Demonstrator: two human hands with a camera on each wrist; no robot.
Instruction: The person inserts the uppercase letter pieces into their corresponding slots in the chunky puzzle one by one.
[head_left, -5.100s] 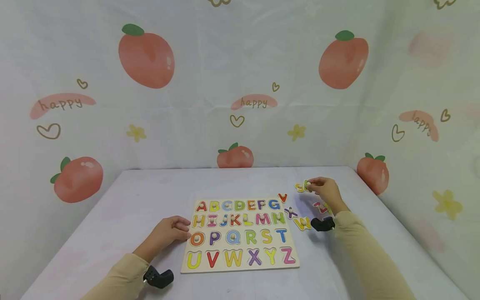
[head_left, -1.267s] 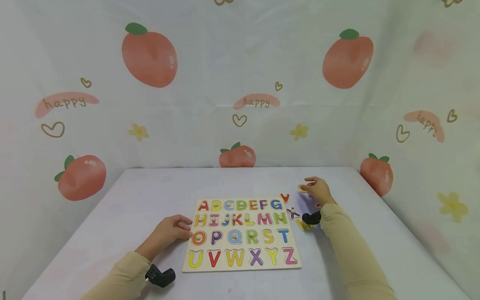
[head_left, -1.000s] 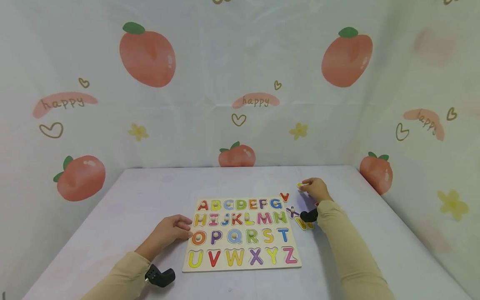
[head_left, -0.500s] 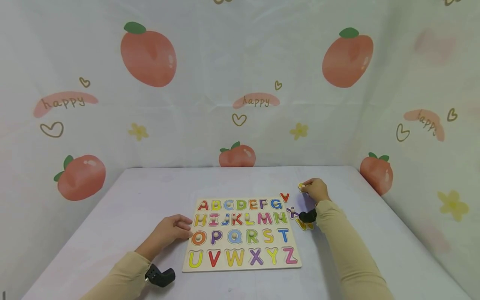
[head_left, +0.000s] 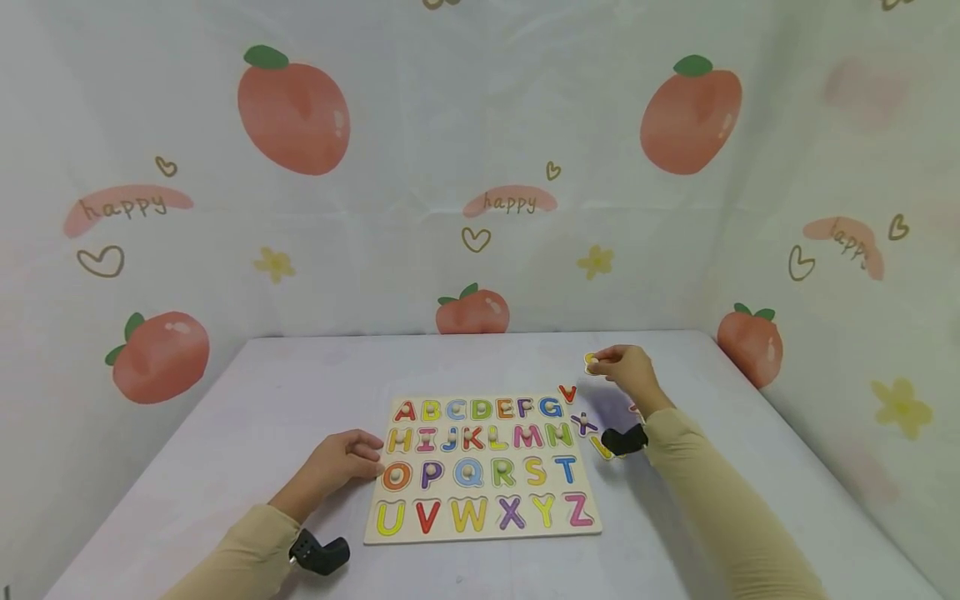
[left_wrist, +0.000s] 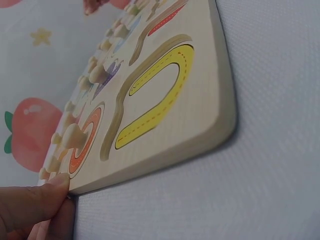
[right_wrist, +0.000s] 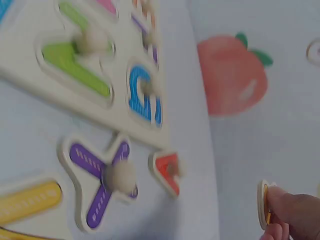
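Observation:
My right hand [head_left: 628,367] pinches the yellow letter S puzzle piece [head_left: 591,363] beyond the board's far right corner. In the right wrist view the piece [right_wrist: 262,204] stands edge-on between thumb and fingers. My left hand [head_left: 341,461] grips the left edge of the wooden alphabet puzzle board [head_left: 480,537], its thumb [left_wrist: 55,187] near the orange O. Pieces with knobs sit in the recesses from A through R, including the green R [head_left: 503,473]. From S to Z, the printed recesses show no knobs.
Loose letters lie right of the board: a red V [head_left: 567,393], a purple X [head_left: 583,424] and a yellow W [head_left: 600,447] partly behind the right wrist camera [head_left: 624,440]. A pink-red piece [head_left: 634,409] is mostly hidden by the right arm. A fruit-print cloth hangs behind.
The green R, in my right hand at first, now sits in its recess. My right hand has since taken the yellow S and lifted it slightly leftward. The left hand stays put.

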